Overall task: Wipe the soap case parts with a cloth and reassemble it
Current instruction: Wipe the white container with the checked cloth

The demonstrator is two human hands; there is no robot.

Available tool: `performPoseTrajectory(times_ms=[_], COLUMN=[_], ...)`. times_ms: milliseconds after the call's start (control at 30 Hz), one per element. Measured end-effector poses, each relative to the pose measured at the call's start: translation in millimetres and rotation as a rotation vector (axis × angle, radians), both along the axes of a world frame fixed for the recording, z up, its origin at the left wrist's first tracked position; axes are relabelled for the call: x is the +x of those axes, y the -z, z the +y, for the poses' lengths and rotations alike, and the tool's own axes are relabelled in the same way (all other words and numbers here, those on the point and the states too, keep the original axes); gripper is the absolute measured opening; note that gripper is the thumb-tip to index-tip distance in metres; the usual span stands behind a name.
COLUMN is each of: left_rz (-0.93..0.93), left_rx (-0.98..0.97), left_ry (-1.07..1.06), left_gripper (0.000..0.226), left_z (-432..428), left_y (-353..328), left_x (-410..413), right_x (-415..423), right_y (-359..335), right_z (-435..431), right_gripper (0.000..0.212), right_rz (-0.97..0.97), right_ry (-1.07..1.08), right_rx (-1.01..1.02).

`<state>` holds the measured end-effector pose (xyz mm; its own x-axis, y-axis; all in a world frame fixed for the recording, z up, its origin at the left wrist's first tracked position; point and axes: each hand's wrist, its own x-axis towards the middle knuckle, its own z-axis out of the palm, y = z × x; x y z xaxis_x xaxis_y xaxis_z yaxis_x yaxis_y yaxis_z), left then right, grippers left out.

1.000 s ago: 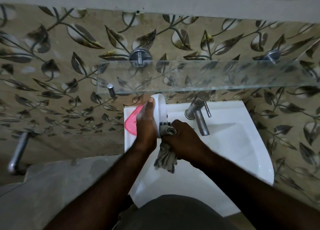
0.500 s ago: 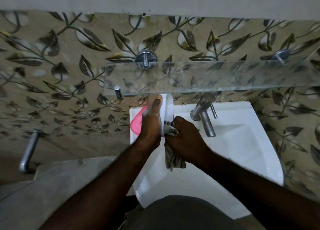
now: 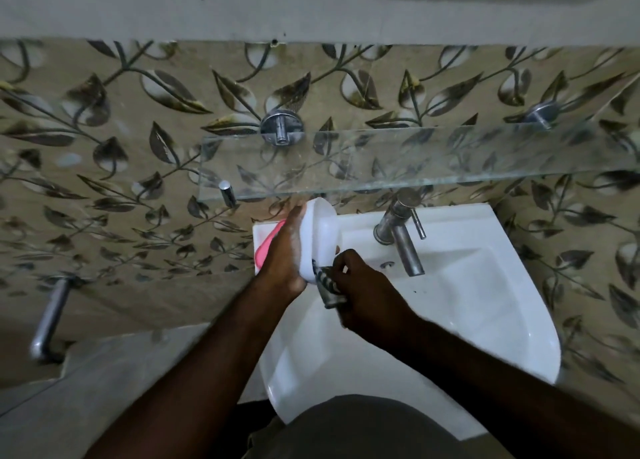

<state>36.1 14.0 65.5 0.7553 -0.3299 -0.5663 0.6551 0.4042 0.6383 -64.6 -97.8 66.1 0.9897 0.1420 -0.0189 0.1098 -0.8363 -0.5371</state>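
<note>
A white soap case part (image 3: 323, 237) stands on edge above the left rim of the white sink (image 3: 485, 313). My left hand (image 3: 284, 254) holds it from the left side, fingers stretched up along it. My right hand (image 3: 360, 296) grips a bunched grey striped cloth (image 3: 329, 285) and presses it against the lower end of the white part. A pink soap case part (image 3: 265, 247) lies on the sink's back left corner, mostly hidden behind my left hand.
A metal tap (image 3: 401, 233) rises from the back of the sink, just right of my hands. A glass shelf (image 3: 415, 160) juts from the leaf-patterned wall directly above them. A metal bar (image 3: 48, 320) sticks out at the far left.
My right hand has drawn the cloth down to the lower end of the white part, and less cloth hangs below it. The camera view has shifted slightly.
</note>
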Motion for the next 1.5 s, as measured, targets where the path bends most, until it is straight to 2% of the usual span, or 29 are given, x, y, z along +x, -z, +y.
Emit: performPoseTrajectory(times_ms=[67, 133, 233, 300, 367, 433, 500, 567, 667, 700, 767, 867, 933, 967, 1033, 1100, 1133, 1200, 1267, 1300, 1367, 1433, 1500], left_rz=[0.062, 0.095, 0.037, -0.049, -0.137, -0.189, -0.227, -0.254, -0.292, -0.289, -0.248, -0.246, -0.241, -0.224, -0.208, -0.204, -0.204, -0.183, -0.163, -0.162, -0.168, -0.149, -0.148], left_rx=[-0.021, -0.017, -0.063, -0.140, -0.223, -0.216, -0.193, -0.154, -0.115, -0.128, -0.199, -0.292, -0.301, -0.296, -0.306, -0.302, -0.303, -0.309, -0.343, -0.373, -0.366, -0.354, -0.343], left_ry=[0.065, 0.101, 0.056, -0.001, -0.026, -0.024, 0.004, 0.013, -0.012, -0.026, -0.041, -0.040, -0.050, -0.063, -0.093, -0.108, -0.097, -0.062, -0.056, -0.074, -0.106, -0.108, -0.094], left_gripper=[0.050, 0.050, 0.044, 0.051, 0.048, 0.030, 0.021, 0.024, 0.023, 0.022, 0.042, 0.077, 0.079, 0.072, 0.055, 0.035, 0.037, 0.048, 0.039, 0.041, 0.061, 0.074, 0.051], left_z=[3.8, 5.0, 5.9, 6.6, 5.8, 2.8, 0.6, 1.2, 4.1, 4.7, 4.3, 2.9, -0.2, -1.9, -4.7, -6.0, -5.8, -3.5, -0.6, 0.1, -2.6, -4.9, -6.4], left_y=[5.5, 3.2, 2.2, 10.9, 18.4, 24.0, 25.4, 20.6, 17.5, 16.8, 14.6, 10.3, 9.1, 8.3, 6.9, 3.3, 0.5, -1.0, -2.0, -2.8, -1.9, -0.4, -4.0], left_x=[4.5, 3.7, 0.6, -2.2, -10.4, -21.1, -29.9, -32.5, -27.6, -25.4, -22.2, -19.6, -18.8, -19.1, -19.4, -20.6, -21.4, -20.9, -18.4, -16.5, -13.4, -16.3, -20.9], right_x=[6.7, 10.7, 13.3, 16.5, 20.2, 24.6, 27.6, 27.9, 24.0, 23.1, 24.2, 32.0, 34.0, 33.5, 30.7, 27.8, 26.9, 26.0, 27.9, 28.5, 30.8, 33.2, 34.2], right_y=[4.0, 1.7, 2.3, 1.1, -4.3, -14.0, -24.1, -29.1, -29.9, -27.0, -20.6, -5.8, 1.6, 3.4, -6.6, -23.1, -29.1, -33.3, -23.9, -18.5, -6.7, -6.1, -15.0], right_z=[-8.1, -8.2, -4.0, -4.6, -1.6, 3.3, 8.5, 10.5, 12.8, 12.5, 7.1, -8.2, -16.1, -13.9, 0.6, 16.0, 20.4, 19.0, 5.3, -2.1, -13.3, -12.7, -1.5], right_gripper=[0.033, 0.035, 0.019, 0.006, 0.010, 0.012, 0.019, 0.030, 0.012, 0.015, 0.019, 0.022, 0.025, 0.024, 0.026, 0.040, 0.042, 0.032, 0.031, 0.029, 0.017, 0.010, 0.019], right_rz=[-0.014, -0.020, -0.052, -0.059, -0.028, -0.016, -0.023, -0.002, 0.049, 0.039, 0.021, -0.055, -0.042, -0.049, -0.055, -0.071, -0.101, -0.138, -0.139, -0.132, -0.157, -0.139, -0.086], right_ry=[-0.084, -0.092, -0.055, 0.028, 0.115, 0.171, 0.192, 0.181, 0.130, 0.099, 0.014, -0.024, 0.037, 0.067, 0.137, 0.155, 0.118, 0.045, 0.012, 0.024, 0.059, 0.123, 0.205], right_rx=[-0.124, -0.150, -0.084, -0.046, 0.046, 0.193, 0.304, 0.376, 0.482, 0.456, 0.333, -0.062, -0.186, -0.168, -0.007, 0.172, 0.221, 0.206, 0.059, -0.032, -0.141, -0.085, 0.114])
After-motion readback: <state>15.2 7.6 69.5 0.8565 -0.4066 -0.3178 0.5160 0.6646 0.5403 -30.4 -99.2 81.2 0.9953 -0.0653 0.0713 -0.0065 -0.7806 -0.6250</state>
